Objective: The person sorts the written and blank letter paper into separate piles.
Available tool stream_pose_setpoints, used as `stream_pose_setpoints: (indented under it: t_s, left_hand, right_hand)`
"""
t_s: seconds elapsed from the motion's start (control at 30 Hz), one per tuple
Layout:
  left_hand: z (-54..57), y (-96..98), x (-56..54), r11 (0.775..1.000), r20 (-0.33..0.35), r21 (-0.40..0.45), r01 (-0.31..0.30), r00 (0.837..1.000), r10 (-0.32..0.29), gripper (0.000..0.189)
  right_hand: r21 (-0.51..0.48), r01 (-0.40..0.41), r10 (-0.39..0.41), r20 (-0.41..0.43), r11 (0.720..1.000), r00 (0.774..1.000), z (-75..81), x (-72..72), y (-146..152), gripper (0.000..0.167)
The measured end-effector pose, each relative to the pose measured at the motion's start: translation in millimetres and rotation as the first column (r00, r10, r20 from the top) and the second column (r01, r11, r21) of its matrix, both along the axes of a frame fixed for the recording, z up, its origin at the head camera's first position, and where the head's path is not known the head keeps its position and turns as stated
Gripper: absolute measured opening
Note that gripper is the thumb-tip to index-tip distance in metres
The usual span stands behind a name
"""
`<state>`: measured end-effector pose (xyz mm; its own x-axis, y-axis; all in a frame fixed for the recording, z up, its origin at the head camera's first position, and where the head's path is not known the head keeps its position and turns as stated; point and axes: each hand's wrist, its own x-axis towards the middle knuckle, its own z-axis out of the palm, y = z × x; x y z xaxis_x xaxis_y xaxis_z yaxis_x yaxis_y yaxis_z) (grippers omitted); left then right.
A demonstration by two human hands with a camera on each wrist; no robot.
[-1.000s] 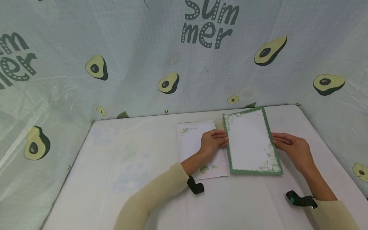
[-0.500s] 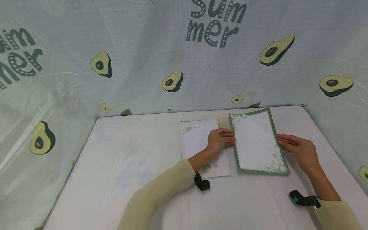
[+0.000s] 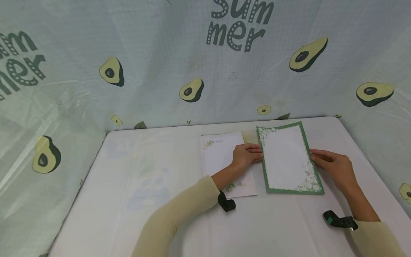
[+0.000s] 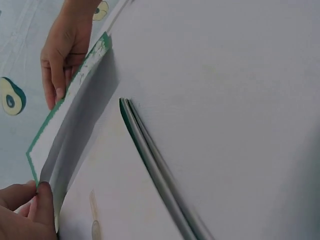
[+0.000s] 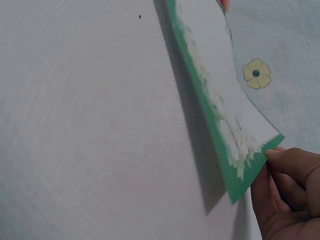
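Note:
A sheet of paper (image 3: 287, 160) with a green border and white flowers is held raised over the right part of the table. My left hand (image 3: 245, 157) pinches its left edge between thumb and fingers, seen also in the left wrist view. At the opposite edge, my right hand (image 3: 335, 167) pinches the sheet; in the right wrist view its thumb lies on the green border. The sheet bows slightly between the two hands. Under my left hand and wrist lies a stack of pale floral paper (image 3: 218, 153), partly covered by them; its layered edges show in the left wrist view.
The white table (image 3: 144, 171) stretches to the left and front of the paper. Behind and beside it hang pale sheets (image 3: 147, 64) printed with avocados and lettering. Black wrist cameras (image 3: 340, 220) sit on both wrists.
The head view has shifted a little, so everything appears slightly farther right than one second ago. Both hands keep hold of the green-bordered paper, with hardly any movement in the last half second.

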<state>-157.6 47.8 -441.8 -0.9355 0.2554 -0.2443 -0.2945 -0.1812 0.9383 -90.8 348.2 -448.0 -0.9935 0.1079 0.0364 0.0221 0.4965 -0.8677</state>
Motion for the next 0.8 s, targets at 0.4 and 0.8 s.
stream_pose_setpoints:
  t_s: [0.4, 0.8]
  left_hand:
    - [8.3, -5.7, -3.8, 0.983, 0.034, -0.14, 0.12, 0.993, -0.116, 0.035]
    - [20.8, -36.2, -3.0, 0.966, 0.026, -0.119, 0.229, 0.973, -0.228, 0.044]
  right_hand:
    - [0.053, 0.009, -0.011, 0.032, 0.999, 0.999, -1.2, -5.5, 0, 0.049]
    - [0.147, 0.032, -0.043, 0.072, 0.989, 0.996, 1.8, -5.8, 0, 0.053]
